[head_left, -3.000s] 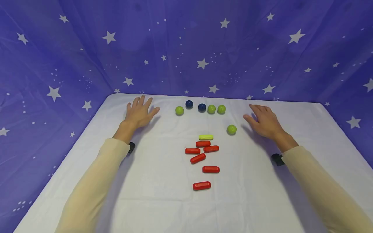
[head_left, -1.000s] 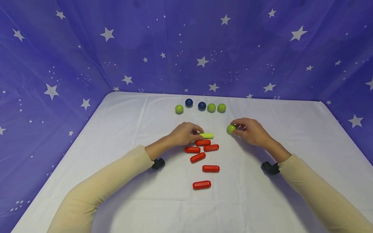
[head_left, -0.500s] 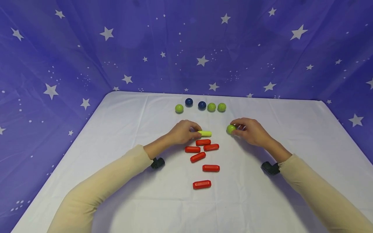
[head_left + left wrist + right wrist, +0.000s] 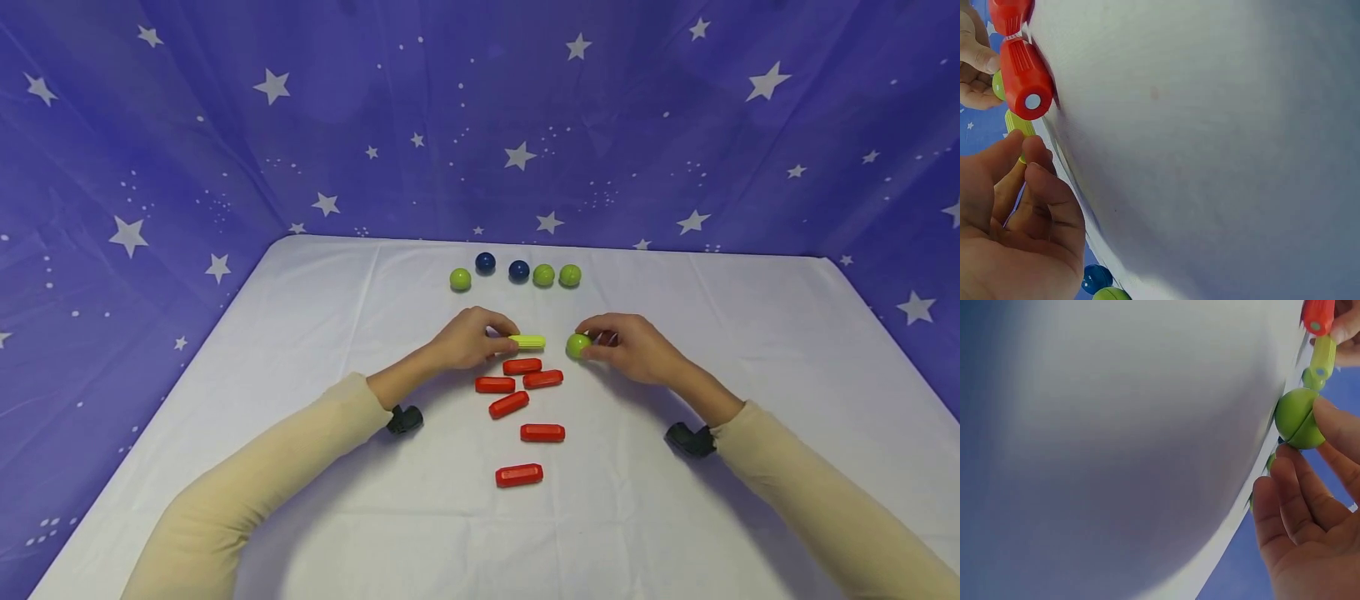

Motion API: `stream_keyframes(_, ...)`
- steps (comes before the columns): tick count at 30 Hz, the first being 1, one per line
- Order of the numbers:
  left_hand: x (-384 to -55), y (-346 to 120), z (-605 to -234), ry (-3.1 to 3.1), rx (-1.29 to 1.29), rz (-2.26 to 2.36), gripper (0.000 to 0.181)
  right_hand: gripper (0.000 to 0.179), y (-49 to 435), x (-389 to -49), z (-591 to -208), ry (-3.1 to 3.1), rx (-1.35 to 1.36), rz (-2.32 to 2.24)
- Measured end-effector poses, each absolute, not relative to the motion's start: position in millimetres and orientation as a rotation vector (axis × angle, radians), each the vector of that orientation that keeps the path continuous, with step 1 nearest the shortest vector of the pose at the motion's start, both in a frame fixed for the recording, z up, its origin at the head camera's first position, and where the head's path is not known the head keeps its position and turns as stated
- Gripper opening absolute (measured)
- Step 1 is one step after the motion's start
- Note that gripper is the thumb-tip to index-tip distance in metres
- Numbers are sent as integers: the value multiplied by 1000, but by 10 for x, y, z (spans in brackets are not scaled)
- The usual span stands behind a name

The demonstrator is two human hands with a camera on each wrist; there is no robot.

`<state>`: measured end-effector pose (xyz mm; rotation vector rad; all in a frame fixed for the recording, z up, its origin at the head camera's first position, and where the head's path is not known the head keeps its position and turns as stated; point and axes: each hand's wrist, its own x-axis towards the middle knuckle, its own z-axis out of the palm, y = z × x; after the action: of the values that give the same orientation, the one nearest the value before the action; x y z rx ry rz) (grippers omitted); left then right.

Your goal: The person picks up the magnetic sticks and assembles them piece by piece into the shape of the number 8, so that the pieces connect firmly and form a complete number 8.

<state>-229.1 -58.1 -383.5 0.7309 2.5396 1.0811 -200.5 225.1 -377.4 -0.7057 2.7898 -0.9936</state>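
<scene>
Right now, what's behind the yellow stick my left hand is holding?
Beyond the yellow stick, the head view shows white cloth, then a blue ball and a green ball. Your left hand covers one end, hiding whatever lies behind that hand.

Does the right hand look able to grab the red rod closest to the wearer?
Probably not yet: the right hand pinches a green ball. With that set down, likely yes, since nothing blocks that red rod from the right.
</scene>
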Motion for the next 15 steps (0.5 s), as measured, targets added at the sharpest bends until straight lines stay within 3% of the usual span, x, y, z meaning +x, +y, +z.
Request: stream_keyframes(15,-2269,-550,-3836,2510,739,1097,24,30,2132,-1949,-3763,2764,-754,-979)
